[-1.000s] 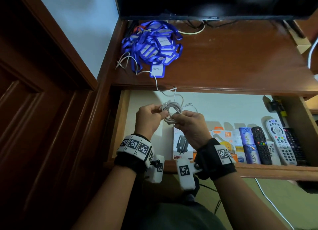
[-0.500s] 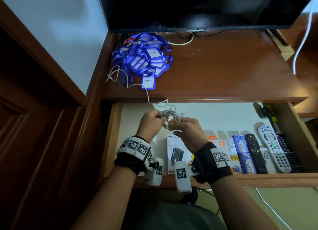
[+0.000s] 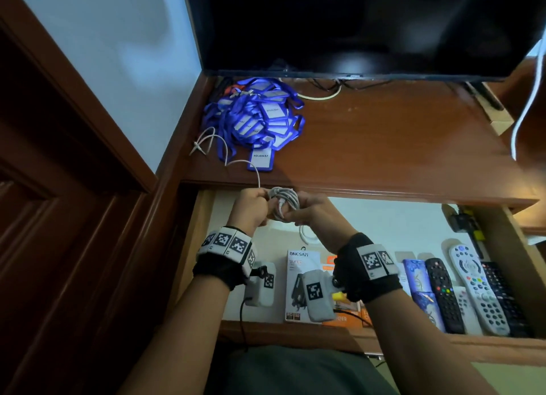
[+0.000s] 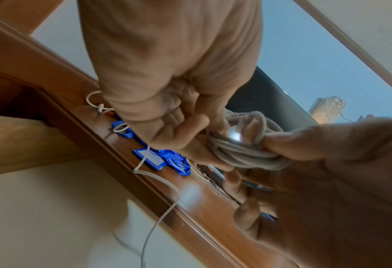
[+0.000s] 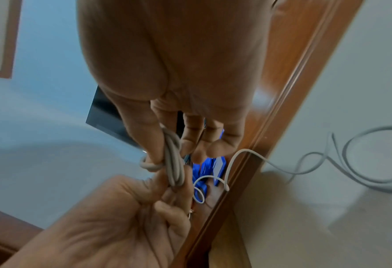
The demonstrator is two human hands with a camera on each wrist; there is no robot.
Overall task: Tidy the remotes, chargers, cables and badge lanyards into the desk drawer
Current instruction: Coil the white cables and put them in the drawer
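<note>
Fingers: both hands are closed on one white cable [image 3: 283, 201]. On the left hand [image 3: 251, 207] the fingers [image 4: 190, 143] are curled round the side of the coil; on the right hand [image 3: 313, 214] the coil is pinched between thumb and fingertips [image 5: 153, 145].
Reason for the hold: the loops are judged to be kept together by the right pinch while the loose strand is fed in by the left, so that a compact bundle can be laid down.
Loose end: beyond the fingers, a thin strand is run up over the desk edge to the desktop [image 3: 384, 146], where its tail is seen beside the lanyards [image 3: 260, 120].
Lanyards: a blue heap is left farther out than the fingers, towards the left; it is judged not yet tidied.
Drawer: the drawer [image 3: 295, 329] is pulled out below the hands, its pale floor seen under the coil.
Already stowed: nearer than the fingers, a charger box [image 3: 298, 279] is laid flat; to the right, remotes [image 3: 472, 288] are lined up side by side.
Room: a dark screen [image 3: 354, 25] is stood at the back of the desk, a pale wall and dark wood panelling to the left.
</note>
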